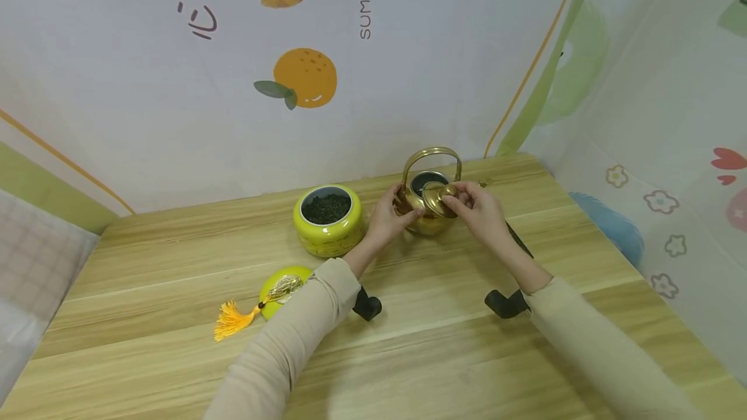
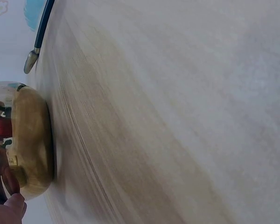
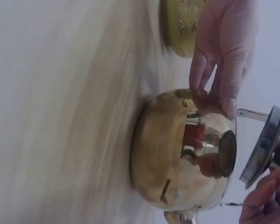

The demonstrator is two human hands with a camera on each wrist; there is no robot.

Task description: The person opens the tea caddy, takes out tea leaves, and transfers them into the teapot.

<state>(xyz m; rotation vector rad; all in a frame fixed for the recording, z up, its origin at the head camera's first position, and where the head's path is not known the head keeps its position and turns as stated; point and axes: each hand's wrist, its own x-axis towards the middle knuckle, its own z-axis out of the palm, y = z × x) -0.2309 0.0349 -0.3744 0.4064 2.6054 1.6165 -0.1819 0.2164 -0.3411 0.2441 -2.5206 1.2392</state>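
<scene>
A shiny gold kettle point(image 1: 428, 225) stands upright on the wooden table, its arched handle raised. My left hand point(image 1: 386, 218) holds the kettle's left side, thumb near the top edge and fingers against the body. With its thumb and fingers, my right hand point(image 1: 480, 212) pinches the knob of the gold kettle lid point(image 1: 434, 201). In the right wrist view the lid point(image 3: 266, 147) is tilted and clear of the kettle's body point(image 3: 158, 149). Part of the dark kettle opening shows behind the lid. To the left, an uncovered yellow-green jar point(image 1: 328, 238) holds dark loose leaves, like tea.
The jar's yellow-green lid point(image 1: 286, 277) with an orange tassel point(image 1: 233, 321) lies front left, partly behind my left sleeve. A dark-handled tool with a metal end point(image 2: 31, 60) lies beyond the kettle in the left wrist view. A printed cloth point(image 1: 192, 115) hangs behind the table.
</scene>
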